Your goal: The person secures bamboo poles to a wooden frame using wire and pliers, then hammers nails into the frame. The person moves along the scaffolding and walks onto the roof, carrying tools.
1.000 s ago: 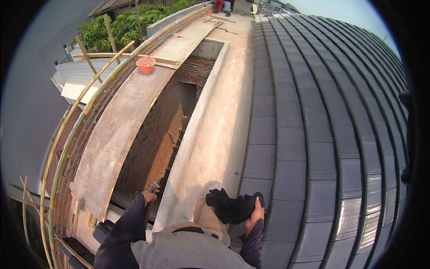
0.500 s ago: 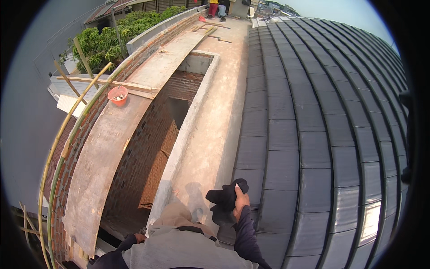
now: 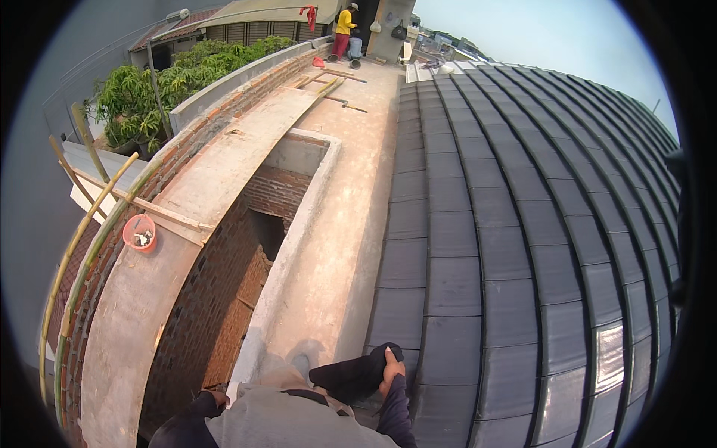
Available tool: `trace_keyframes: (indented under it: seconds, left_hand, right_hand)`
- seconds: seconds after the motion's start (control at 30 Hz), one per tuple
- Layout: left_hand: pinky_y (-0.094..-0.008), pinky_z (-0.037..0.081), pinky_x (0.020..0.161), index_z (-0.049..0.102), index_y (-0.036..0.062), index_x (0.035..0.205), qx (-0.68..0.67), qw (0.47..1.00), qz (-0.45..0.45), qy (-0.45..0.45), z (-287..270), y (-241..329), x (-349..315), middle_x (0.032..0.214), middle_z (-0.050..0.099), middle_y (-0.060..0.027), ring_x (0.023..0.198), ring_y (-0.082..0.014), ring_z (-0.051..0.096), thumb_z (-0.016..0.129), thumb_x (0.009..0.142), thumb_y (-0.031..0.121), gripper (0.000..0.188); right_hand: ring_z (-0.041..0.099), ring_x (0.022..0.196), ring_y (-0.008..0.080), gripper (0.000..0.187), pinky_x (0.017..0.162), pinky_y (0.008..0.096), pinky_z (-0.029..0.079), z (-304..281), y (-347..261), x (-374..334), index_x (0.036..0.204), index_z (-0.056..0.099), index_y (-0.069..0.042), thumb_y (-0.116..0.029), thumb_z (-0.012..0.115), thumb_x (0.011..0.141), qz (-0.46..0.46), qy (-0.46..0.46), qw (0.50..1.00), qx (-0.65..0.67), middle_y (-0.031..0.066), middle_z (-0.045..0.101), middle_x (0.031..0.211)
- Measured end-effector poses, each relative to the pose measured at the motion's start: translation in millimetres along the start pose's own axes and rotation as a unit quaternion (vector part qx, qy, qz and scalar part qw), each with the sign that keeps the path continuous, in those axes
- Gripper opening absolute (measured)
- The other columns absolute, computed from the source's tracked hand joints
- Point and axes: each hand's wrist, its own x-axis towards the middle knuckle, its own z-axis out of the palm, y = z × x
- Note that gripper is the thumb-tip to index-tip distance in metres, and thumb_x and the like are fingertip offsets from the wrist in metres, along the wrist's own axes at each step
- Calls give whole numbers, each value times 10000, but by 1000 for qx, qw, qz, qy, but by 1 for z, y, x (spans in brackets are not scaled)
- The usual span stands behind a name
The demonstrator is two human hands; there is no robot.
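Note:
My right hand [image 3: 390, 371] is closed on a piece of black cloth [image 3: 355, 377] that hangs out to its left, in front of my body. It looks soft and folded; what garment it may be does not show. My left hand [image 3: 217, 397] is low beside the grey shirt, close to the pale rim [image 3: 258, 336] of the deep brick-lined opening. Its fingers are small and partly hidden, so I cannot make out whether they grip anything.
A plywood sheet [image 3: 123, 321] borders the shaft [image 3: 202, 328] on the left, with an orange bucket [image 3: 140, 234] on it. Dark roof tiles [image 3: 455, 284] slope along my right. Far ahead, a person in yellow [image 3: 344, 26] stands near tools on the concrete walkway [image 3: 336, 224].
My view has tilted up and shifted, bringing more of the far end into sight. The black cloth, bunched before, is now stretched out to the left of my right hand.

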Motion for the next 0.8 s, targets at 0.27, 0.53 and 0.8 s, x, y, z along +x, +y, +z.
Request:
trace_keyframes:
  seconds: [0.27,0.53,0.8]
  left_hand:
    - [-385,490,851,693,-40,1068,24,979,81,185,-191,401,54,1083,678,-213,983,-293,638,735,713,315,504]
    - [-363,489,764,713,-8,876,1,992,45,117,-247,571,130,867,701,-145,836,-260,641,714,717,294,341]
    - [-411,464,852,709,28,1005,93,994,-27,-48,-279,582,185,1028,690,-171,995,-278,619,614,799,362,404]
  right_hand:
    - [686,903,282,375,803,388,579,88,-130,145,1180,591,51,-219,630,923,-51,7,984,171,172,666,1070]
    - [580,1159,324,630,993,383,460,225,-260,344,1326,473,89,-312,682,888,6,-16,1000,20,243,564,1290]
    - [573,1172,305,608,1000,371,451,354,-423,493,1327,491,56,-318,682,888,11,-92,995,26,213,567,1291]
